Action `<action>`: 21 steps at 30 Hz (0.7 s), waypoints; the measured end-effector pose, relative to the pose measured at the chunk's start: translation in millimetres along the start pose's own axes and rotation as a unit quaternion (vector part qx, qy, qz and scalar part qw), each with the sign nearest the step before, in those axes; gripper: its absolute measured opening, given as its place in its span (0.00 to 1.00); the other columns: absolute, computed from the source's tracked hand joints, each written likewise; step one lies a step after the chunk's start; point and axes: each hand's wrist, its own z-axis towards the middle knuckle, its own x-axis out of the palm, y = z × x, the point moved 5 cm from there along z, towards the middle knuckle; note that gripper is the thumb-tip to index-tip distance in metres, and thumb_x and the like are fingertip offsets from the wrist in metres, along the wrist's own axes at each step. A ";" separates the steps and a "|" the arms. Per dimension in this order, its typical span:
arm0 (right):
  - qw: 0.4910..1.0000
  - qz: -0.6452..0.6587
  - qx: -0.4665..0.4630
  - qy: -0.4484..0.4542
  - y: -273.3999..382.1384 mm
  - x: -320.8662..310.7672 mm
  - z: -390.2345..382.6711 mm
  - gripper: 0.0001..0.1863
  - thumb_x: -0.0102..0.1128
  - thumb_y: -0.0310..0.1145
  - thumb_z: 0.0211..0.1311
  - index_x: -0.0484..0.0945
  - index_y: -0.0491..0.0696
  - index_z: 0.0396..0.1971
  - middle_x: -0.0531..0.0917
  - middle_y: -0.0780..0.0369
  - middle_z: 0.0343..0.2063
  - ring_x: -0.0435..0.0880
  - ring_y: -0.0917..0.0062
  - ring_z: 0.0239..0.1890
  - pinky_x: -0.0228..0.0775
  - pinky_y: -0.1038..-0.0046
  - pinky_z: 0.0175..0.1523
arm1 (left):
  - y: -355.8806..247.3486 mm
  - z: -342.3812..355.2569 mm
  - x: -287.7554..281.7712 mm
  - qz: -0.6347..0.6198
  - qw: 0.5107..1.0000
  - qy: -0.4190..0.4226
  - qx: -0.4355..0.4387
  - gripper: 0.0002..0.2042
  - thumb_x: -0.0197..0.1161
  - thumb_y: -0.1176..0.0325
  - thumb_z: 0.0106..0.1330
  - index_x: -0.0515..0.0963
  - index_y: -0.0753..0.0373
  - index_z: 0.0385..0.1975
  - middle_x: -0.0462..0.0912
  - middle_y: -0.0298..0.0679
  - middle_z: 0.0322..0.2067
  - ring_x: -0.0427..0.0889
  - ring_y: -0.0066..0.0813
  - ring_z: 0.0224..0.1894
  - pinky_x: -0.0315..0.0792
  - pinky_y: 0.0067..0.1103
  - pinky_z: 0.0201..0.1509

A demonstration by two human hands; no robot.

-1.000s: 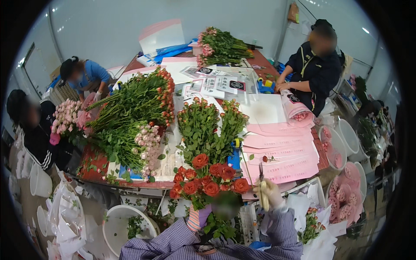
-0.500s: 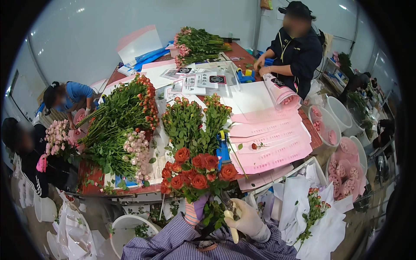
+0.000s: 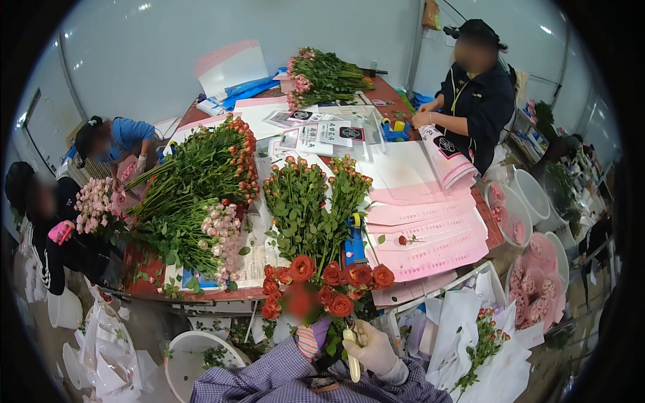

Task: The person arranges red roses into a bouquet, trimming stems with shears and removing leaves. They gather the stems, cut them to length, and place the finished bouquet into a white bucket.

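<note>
Right hand: white-gloved [image 3: 377, 352], fingers curled around the pale yellow handles of garden shears [image 3: 353, 352]; blade end up near the stems, too small to tell whether blades are parted.
Left hand: striped and purple covering [image 3: 312, 338], closed around the bunch just below the blooms; fingertips partly hidden.
Red roses: open-headed bunch [image 3: 339, 306] in the left hand, at the near table edge; one patch of blooms blurred.
Floor, left: white bucket [image 3: 181, 368], green leaves inside.
Near right: white paper [image 3: 440, 336]; beside it, a budded spray [image 3: 485, 344] lying slantwise.
Table: red top [image 3: 388, 89], mostly covered.
Pink-edged sheets: overlapping stack [image 3: 430, 258], one short cut rose [image 3: 402, 240] on it.
Blue tape dispenser: [image 3: 355, 247], left of the sheets.
Table centre: leafy orange-budded bunches [image 3: 295, 201], heads away.
Table left: orange roses [image 3: 245, 164] heaped beyond pale pink roses [image 3: 220, 235].
Co-workers: two at left; one at right in a dark jacket [image 3: 474, 107], hands at a pink-and-white wrap [image 3: 445, 160].
Far end: pink-flowered bunch [image 3: 329, 77] near the pale wall [image 3: 336, 23].
</note>
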 end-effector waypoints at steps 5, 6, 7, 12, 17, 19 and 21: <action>0.998 0.038 0.047 0.011 -3.1 8.4 -1.1 0.24 0.59 0.32 0.46 0.66 0.36 0.43 0.78 0.61 0.25 0.75 0.84 0.26 0.68 0.82 0.32 | 15.6 -1.4 -13.8 0.103 0.993 -0.051 0.003 0.12 0.43 0.71 0.62 0.70 0.67 0.41 0.73 0.41 0.42 0.72 0.31 0.43 0.67 0.25 0.46; 0.998 0.039 0.042 0.010 -6.6 9.7 -0.3 0.24 0.59 0.32 0.46 0.66 0.36 0.43 0.77 0.62 0.25 0.75 0.84 0.26 0.68 0.82 0.31 | 15.3 -2.6 -13.1 0.098 0.994 -0.050 0.010 0.12 0.43 0.71 0.62 0.70 0.67 0.42 0.73 0.41 0.42 0.72 0.31 0.43 0.67 0.25 0.47; 0.999 0.039 0.036 0.009 -9.3 10.6 -0.4 0.23 0.59 0.31 0.46 0.66 0.36 0.43 0.77 0.62 0.25 0.75 0.85 0.26 0.67 0.82 0.31 | 14.5 -4.2 -12.9 0.090 0.994 -0.050 0.017 0.12 0.43 0.71 0.62 0.69 0.67 0.42 0.72 0.41 0.42 0.72 0.32 0.43 0.67 0.25 0.47; 0.996 0.068 0.051 0.022 -11.7 10.7 -3.4 0.21 0.58 0.30 0.47 0.67 0.38 0.42 0.77 0.64 0.24 0.73 0.88 0.25 0.66 0.84 0.30 | 16.4 -5.0 -14.5 0.047 0.997 -0.055 0.030 0.13 0.44 0.71 0.62 0.67 0.66 0.44 0.72 0.42 0.43 0.72 0.32 0.43 0.68 0.25 0.47; 0.989 0.101 0.073 0.083 -12.2 4.2 -9.9 0.24 0.49 0.24 0.54 0.56 0.34 0.50 0.75 0.54 0.36 0.77 0.76 0.31 0.71 0.79 0.37 | 19.9 0.5 -20.1 -0.060 0.996 -0.051 0.034 0.14 0.45 0.71 0.62 0.65 0.66 0.47 0.71 0.43 0.44 0.72 0.33 0.44 0.68 0.26 0.47; 0.985 0.122 0.087 0.090 -13.0 -1.6 -11.1 0.24 0.49 0.26 0.55 0.56 0.34 0.51 0.75 0.54 0.36 0.77 0.77 0.30 0.71 0.79 0.36 | 24.3 5.5 -23.7 -0.147 0.988 -0.045 0.030 0.15 0.46 0.71 0.62 0.64 0.66 0.48 0.71 0.43 0.44 0.72 0.33 0.44 0.68 0.26 0.47; 0.967 0.195 0.141 0.080 -2.7 -6.0 -13.7 0.24 0.51 0.25 0.54 0.58 0.34 0.51 0.76 0.55 0.36 0.76 0.80 0.30 0.71 0.81 0.36 | 31.3 9.0 -28.0 -0.247 0.968 -0.038 0.028 0.15 0.46 0.72 0.62 0.63 0.66 0.49 0.71 0.43 0.44 0.72 0.33 0.44 0.69 0.26 0.47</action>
